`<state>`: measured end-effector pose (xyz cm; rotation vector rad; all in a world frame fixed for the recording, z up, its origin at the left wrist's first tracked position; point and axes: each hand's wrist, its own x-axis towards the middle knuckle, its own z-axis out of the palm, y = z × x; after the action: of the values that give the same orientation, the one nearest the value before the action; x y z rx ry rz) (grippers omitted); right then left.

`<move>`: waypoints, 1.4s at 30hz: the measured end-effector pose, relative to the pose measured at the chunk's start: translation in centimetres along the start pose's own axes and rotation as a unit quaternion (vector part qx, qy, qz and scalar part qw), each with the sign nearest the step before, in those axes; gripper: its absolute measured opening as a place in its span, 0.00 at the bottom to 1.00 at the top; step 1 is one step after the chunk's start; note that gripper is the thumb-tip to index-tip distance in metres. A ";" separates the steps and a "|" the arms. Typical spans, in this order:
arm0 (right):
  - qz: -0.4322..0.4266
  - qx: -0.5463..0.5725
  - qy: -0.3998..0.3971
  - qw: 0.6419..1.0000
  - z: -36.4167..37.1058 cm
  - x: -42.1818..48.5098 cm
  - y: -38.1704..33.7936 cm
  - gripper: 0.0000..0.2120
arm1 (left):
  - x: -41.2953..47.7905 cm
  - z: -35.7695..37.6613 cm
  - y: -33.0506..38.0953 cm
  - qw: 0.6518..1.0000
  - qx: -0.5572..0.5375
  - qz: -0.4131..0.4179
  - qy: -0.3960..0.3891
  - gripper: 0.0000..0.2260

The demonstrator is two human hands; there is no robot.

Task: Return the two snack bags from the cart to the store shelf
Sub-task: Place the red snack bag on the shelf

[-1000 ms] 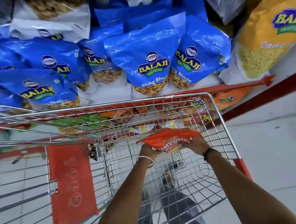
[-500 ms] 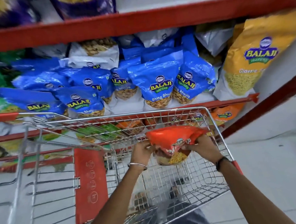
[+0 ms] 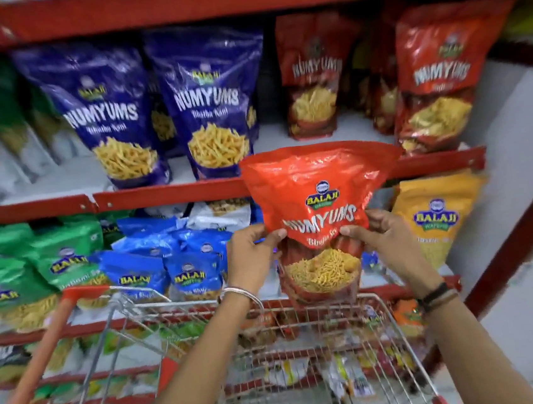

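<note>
Holding one orange snack bag [image 3: 320, 196] upright above the cart [image 3: 303, 313], the left hand [image 3: 251, 259] and right hand [image 3: 391, 241] each pinch a side of it, thumbs on its front. Beyond the hands, the store shelf [image 3: 165, 194] carries two purple bags [image 3: 108, 116] leftward and three red bags [image 3: 433, 79] directly above. Half a second ago the bag sat lower, just over the cart's basket.

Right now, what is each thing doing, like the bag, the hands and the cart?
Red Numyums bag: sealed, upright, held up above the cart.
Left hand: gripping the bag's left edge.
Right hand: gripping the bag's right edge.
Shopping cart: standing against the shelves.
Red Numyums bags on the shelf: standing upright.
</note>
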<state>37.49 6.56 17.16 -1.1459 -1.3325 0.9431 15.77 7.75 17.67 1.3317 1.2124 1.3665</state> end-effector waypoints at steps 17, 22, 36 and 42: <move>-0.222 -0.012 0.147 0.964 -2.0 16.1 -10.1 0.10 | 13.9 7.1 11.5 0.974 -0.147 0.151 0.079 0.07; -0.189 -0.027 0.156 0.969 -2.5 18.8 -6.6 0.12 | 15.8 9.3 7.8 0.973 -0.180 0.127 0.072 0.06; -0.114 0.036 0.162 0.979 -3.5 29.1 -1.9 0.11 | 26.7 12.7 5.2 0.976 -0.201 0.050 0.063 0.05; -0.083 0.036 0.160 0.983 -3.5 31.4 -0.9 0.17 | 28.2 12.9 5.6 0.980 -0.183 0.038 0.063 0.06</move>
<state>42.62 36.60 25.49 -1.0608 -1.1034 0.6485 26.94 35.55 27.50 1.0530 0.9381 1.6578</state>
